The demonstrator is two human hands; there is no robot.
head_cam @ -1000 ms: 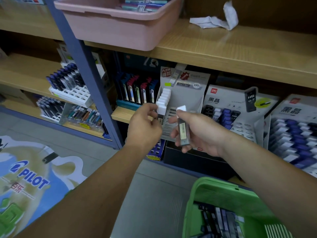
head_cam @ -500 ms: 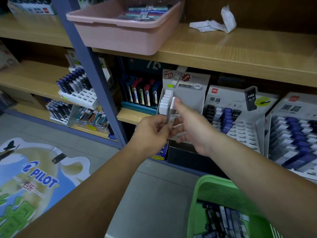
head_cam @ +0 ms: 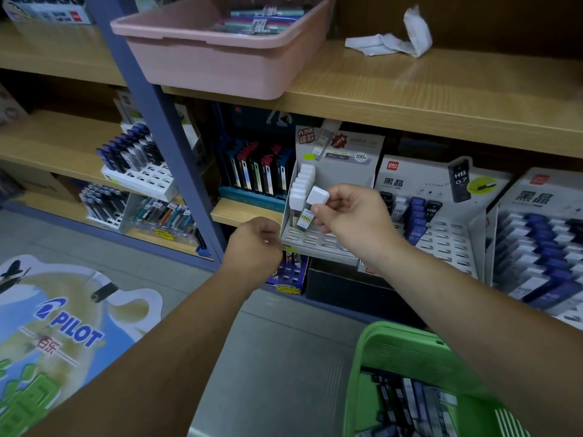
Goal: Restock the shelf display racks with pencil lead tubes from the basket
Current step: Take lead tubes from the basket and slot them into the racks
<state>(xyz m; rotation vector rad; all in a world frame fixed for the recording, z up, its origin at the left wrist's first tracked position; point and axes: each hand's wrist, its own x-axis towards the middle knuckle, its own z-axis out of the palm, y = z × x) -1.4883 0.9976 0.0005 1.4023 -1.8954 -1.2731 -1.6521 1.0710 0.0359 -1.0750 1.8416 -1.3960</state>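
Observation:
My right hand (head_cam: 350, 216) pinches a white-capped lead tube (head_cam: 312, 205) and holds it upright over the grey display rack (head_cam: 318, 241), just right of a row of white-capped tubes (head_cam: 301, 187) standing along its left side. My left hand (head_cam: 255, 244) hangs with curled fingers at the rack's lower left corner; whether it holds anything is hidden. The green basket (head_cam: 407, 348) sits at the bottom right with several dark lead tubes (head_cam: 410, 405) inside.
More racks with blue and black tubes (head_cam: 416, 216) stand to the right. A pink tub (head_cam: 214, 55) and a crumpled white cloth (head_cam: 391, 42) lie on the shelf above. A blue shelf post (head_cam: 164, 134) rises at left. A Pilot floor sign (head_cam: 63, 323) lies below.
My right hand has carried the tube up to the rack beside the white-capped row. My left hand has dropped away from the rack toward its lower left corner.

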